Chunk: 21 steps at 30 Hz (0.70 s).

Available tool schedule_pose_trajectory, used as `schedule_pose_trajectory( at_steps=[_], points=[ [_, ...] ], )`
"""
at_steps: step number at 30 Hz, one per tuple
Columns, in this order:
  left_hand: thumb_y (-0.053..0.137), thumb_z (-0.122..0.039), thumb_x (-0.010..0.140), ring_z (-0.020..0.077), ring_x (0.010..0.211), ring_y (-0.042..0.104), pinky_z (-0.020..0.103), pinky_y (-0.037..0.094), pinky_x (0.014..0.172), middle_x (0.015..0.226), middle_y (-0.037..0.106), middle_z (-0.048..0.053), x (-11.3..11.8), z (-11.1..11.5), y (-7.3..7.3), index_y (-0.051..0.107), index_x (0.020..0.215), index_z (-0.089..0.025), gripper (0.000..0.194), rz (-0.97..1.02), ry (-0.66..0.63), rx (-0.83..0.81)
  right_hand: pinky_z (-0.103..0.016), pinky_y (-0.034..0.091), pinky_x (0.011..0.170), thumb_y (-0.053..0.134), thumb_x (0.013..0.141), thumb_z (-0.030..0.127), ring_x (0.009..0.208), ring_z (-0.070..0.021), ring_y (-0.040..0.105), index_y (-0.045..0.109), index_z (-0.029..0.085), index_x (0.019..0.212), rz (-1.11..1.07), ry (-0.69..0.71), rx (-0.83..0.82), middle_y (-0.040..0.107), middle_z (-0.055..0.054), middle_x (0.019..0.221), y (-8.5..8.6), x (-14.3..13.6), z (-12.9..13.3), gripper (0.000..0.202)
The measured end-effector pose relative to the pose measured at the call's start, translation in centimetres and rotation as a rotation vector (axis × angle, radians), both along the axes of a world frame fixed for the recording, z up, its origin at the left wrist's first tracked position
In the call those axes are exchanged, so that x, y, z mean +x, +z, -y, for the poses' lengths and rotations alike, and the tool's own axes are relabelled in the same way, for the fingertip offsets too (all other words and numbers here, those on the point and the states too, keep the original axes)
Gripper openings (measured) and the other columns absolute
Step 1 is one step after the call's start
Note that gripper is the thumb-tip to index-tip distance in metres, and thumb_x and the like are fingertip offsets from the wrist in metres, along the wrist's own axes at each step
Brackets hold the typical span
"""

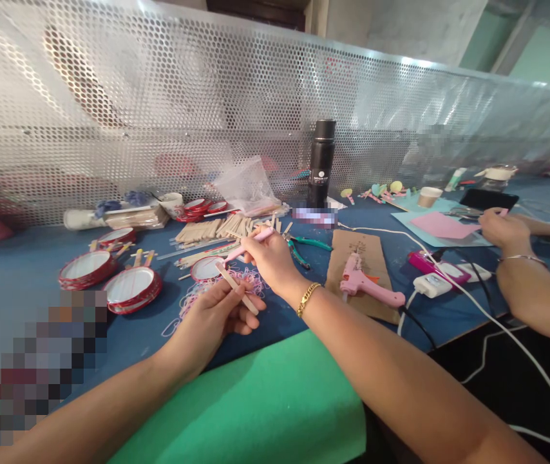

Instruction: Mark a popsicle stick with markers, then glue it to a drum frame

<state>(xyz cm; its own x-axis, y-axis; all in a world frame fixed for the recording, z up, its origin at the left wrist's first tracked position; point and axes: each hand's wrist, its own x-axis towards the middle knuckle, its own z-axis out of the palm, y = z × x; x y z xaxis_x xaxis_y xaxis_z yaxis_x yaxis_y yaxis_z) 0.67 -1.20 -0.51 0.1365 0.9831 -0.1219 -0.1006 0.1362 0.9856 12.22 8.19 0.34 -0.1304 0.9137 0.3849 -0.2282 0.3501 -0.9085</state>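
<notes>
"What are you holding?"

"The fingers of my left hand (221, 309) pinch a flat pale wooden stick (236, 287) near thin, tangled pink-and-purple loops (187, 308); those of my right hand (272, 259) clamp a slim pink pen-shaped tool (235, 253), its tip by the stick's far end."

"Any risk?"

"With too loose a pinch, the tip's pressure could twist the stick and drop it among those loops."

A pale, flat stick (229, 278) slants; a slim pink tool (264, 234) points down toward its far end.

Hands (213, 312) hold a flat stick (227, 276) and a pink pen-like tool (265, 234)
</notes>
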Motion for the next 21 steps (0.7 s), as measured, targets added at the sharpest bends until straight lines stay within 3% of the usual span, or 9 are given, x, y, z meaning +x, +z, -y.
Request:
schedule_pose_trajectory(
  at_steps=[5, 11, 16, 21],
  points=[
    [0.071, -0.04, 0.086, 0.0104, 0.052, 0.062, 0.018, 0.052, 0.049, 0.068, 0.072, 0.004, -0.09, 0.04, -0.15, 0.069, 0.081, -0.015, 0.026, 0.003, -0.007, 0.005, -0.021, 0.038, 0.05, 0.06, 0.081, 0.026, 0.047, -0.0093, 0.049, 0.051, 0.021, 0.066, -0.031, 0.042, -0.018, 0.055, 0.006, 0.051, 0.1, -0.01, 0.1, 0.018],
    [0.07, -0.038, 0.087, 0.0099, 0.053, 0.064, 0.018, 0.054, 0.05, 0.076, 0.075, 0.004, -0.19, -0.02, -0.33, 0.066, 0.085, -0.016, 0.023, 0.017, -0.009, 0.013, -0.022, 0.04, 0.052, 0.059, 0.081, 0.024, 0.049, -0.0096, 0.05, 0.052, 0.02, 0.065, -0.03, -0.021, 0.022, 0.056, 0.006, 0.051, 0.1, 0.06, -0.01, 0.019],
    [0.071, -0.042, 0.086, 0.0094, 0.053, 0.064, 0.018, 0.053, 0.05, 0.077, 0.076, 0.004, -0.24, -0.04, -0.39, 0.066, 0.085, -0.015, 0.027, 0.015, -0.019, 0.017, -0.022, 0.04, 0.052, 0.06, 0.082, 0.026, 0.048, -0.0093, 0.05, 0.052, 0.02, 0.066, -0.048, 0.032, 0.022, 0.056, 0.006, 0.052, 0.13, 0.04, 0.18, 0.019],
    [0.072, -0.043, 0.085, 0.0099, 0.053, 0.065, 0.018, 0.053, 0.049, 0.075, 0.075, 0.004, -0.3, -0.21, -0.57, 0.065, 0.086, -0.015, 0.029, 0.023, -0.02, 0.017, -0.022, 0.039, 0.053, 0.06, 0.081, 0.024, 0.048, -0.0092, 0.049, 0.052, 0.02, 0.065, -0.054, -0.006, 0.038, 0.055, 0.007, 0.05, 0.33, 0.13, 0.11, 0.018]
  ],
)
